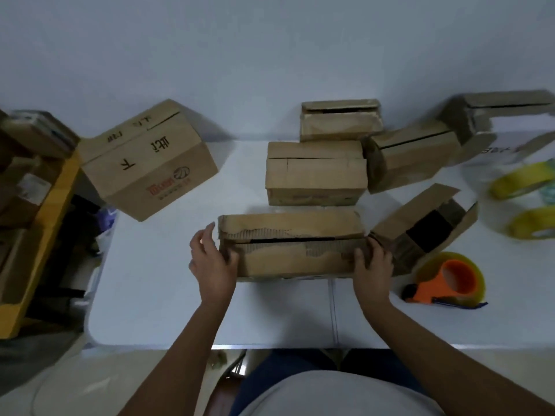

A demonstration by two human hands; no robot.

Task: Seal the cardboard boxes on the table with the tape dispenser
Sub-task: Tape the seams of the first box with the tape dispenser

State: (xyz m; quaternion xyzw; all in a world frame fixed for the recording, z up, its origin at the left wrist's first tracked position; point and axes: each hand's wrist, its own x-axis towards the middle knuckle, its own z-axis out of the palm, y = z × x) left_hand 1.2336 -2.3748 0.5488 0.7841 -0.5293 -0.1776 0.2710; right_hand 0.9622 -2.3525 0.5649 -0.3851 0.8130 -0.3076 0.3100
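A long cardboard box [291, 244] with torn top flaps and a dark gap along its seam lies near the table's front. My left hand [211, 259] grips its left end, thumb on top. My right hand [374, 262] grips its right end. The orange tape dispenser [450, 279] with a roll of clear tape lies on the table just right of my right hand, untouched. Several more boxes stand behind: one [315, 172] directly behind, another [341, 120] farther back, and an open-flapped box [426, 226] to the right.
A large printed box [150, 160] sits tilted at the table's [156, 280] left corner. Two boxes [414, 157] [492, 115] stand at the back right. Yellow tape rolls [522, 181] lie in a plastic bag at far right. Stacked cartons and a yellow shelf [36, 211] stand left of the table.
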